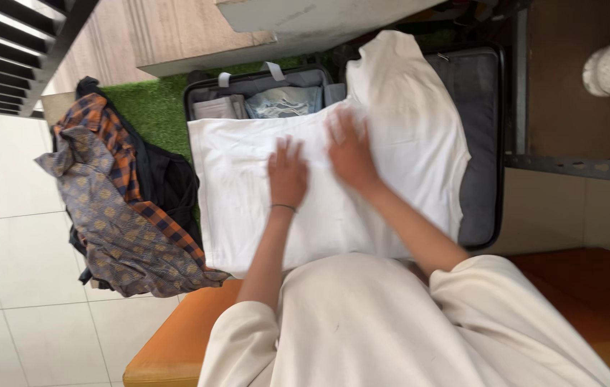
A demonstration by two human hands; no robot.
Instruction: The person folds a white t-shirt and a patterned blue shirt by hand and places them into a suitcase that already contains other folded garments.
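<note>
— White garment (362, 179), was it cotton?

— It looked like soft, thin cloth, plain white, with shallow creases across it. It lay spread flat over an open grey suitcase (480, 143), one sleeve reaching up toward the far corner.

— And the hands?

— Both lay palm-down on the cloth near its middle. The left hand (287, 175) had its fingers (285, 152) spread and flat, released, gripping nothing. The right hand (350, 154) sat just beside it, a little farther up, fingers equally splayed and pressed on the fabric. A thin bracelet (283, 208) circled the left wrist.

— So the cloth was under the fingers, not between them?

— Under them entirely. It ran out past the fingertips on every side.

— What of the suitcase?

— Hard-edged, rounded corners, a dark grey padded lining on the right half. At its far end, folded items (283, 102) in pale blue and grey showed above the white cloth.

— Anything beside it?

— To the left, a rumpled heap: a patterned grey-and-gold cloth (104, 222), an orange-and-navy checked shirt (115, 140), and a black garment (169, 179) beneath. Green artificial turf (151, 107) lay under the case, glossy white floor tiles (11, 236) beyond. The person wore loose cream sleeves and sat on a smooth orange bench (176, 344).
</note>
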